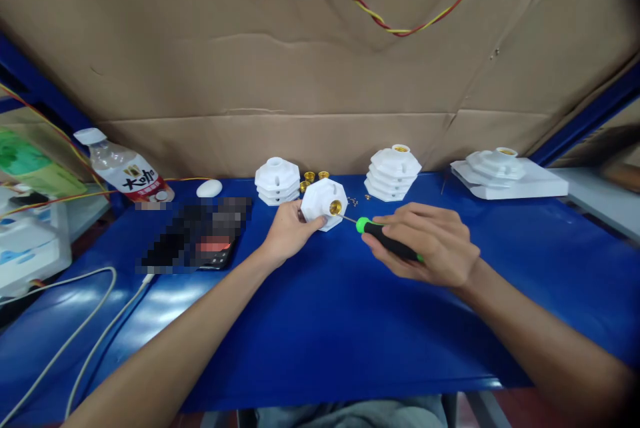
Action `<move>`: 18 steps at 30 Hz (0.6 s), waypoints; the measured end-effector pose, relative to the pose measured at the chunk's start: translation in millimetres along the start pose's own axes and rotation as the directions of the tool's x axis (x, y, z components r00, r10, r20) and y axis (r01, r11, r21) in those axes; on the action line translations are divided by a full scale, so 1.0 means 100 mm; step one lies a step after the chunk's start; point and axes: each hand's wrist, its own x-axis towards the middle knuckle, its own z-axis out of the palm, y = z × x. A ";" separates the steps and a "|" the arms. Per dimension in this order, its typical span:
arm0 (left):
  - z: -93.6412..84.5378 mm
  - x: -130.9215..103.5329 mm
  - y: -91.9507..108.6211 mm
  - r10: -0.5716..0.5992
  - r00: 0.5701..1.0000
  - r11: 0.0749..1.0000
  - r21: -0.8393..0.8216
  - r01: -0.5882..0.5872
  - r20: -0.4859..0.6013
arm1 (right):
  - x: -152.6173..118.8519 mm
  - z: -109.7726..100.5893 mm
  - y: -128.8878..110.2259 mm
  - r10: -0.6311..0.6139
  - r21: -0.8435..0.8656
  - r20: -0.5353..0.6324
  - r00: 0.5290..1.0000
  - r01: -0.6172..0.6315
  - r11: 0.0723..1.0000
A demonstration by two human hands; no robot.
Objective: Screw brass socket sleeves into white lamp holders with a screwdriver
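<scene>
My left hand grips a white octagonal lamp holder by its left and lower edge, tilted so its brass threaded socket faces right. My right hand is wrapped round a black and green screwdriver. Its thin shaft points left, with the tip at the socket's lower edge; whether it touches a screw is too small to tell. Behind the held piece lie several loose brass shells and tiny screws. White holders stand stacked to the left and to the right.
On the blue table are a phone with a white cable, a white oval object and a bottle. At the right, more holders rest on a white box. A twisted red-yellow wire hangs above.
</scene>
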 end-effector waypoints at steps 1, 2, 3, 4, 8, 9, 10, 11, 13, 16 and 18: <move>0.02 -0.01 0.00 -0.012 1.000 1.000 -0.018 0.012 -0.012 | 0.00 -0.01 0.01 -0.005 -0.002 -0.012 1.000 0.005 1.000; 0.03 -0.02 0.01 -0.027 0.999 0.999 -0.033 0.026 -0.028 | 0.00 -0.01 0.01 -0.001 0.010 -0.017 1.000 0.001 1.000; 0.05 -0.03 0.02 -0.044 0.998 0.998 -0.044 0.042 -0.046 | 0.00 -0.01 0.02 0.007 0.035 -0.013 1.000 -0.007 0.999; 0.06 -0.04 0.02 -0.060 0.996 0.997 -0.052 0.057 -0.060 | -0.01 0.00 0.02 0.017 0.065 -0.007 1.000 -0.016 0.998; 0.10 -0.06 0.05 -0.085 0.991 0.995 -0.057 0.079 -0.105 | -0.07 0.06 0.01 0.051 0.110 -0.008 0.999 -0.050 0.993; 0.11 -0.06 0.05 -0.084 0.991 0.996 -0.052 0.079 -0.107 | -0.08 0.07 0.01 0.052 0.090 -0.012 0.999 -0.050 0.995; 0.11 -0.07 0.05 -0.081 0.991 0.996 -0.047 0.076 -0.109 | -0.08 0.07 0.01 0.056 0.065 -0.012 0.998 -0.055 0.996; 0.11 -0.07 0.05 -0.079 0.991 0.996 -0.042 0.074 -0.112 | -0.09 0.07 0.00 0.063 0.040 -0.008 0.998 -0.062 0.997; 0.11 -0.08 0.05 -0.080 0.989 0.997 -0.031 0.077 -0.128 | -0.09 0.05 0.01 0.074 0.006 0.011 0.997 -0.075 0.997; 0.11 -0.08 0.04 -0.079 0.985 0.997 -0.020 0.077 -0.153 | -0.08 0.00 0.03 0.079 0.021 0.039 0.996 -0.080 0.997; 0.10 -0.08 0.04 -0.070 0.988 0.998 -0.014 0.069 -0.137 | -0.08 -0.03 0.04 0.075 0.052 0.057 0.996 -0.078 0.996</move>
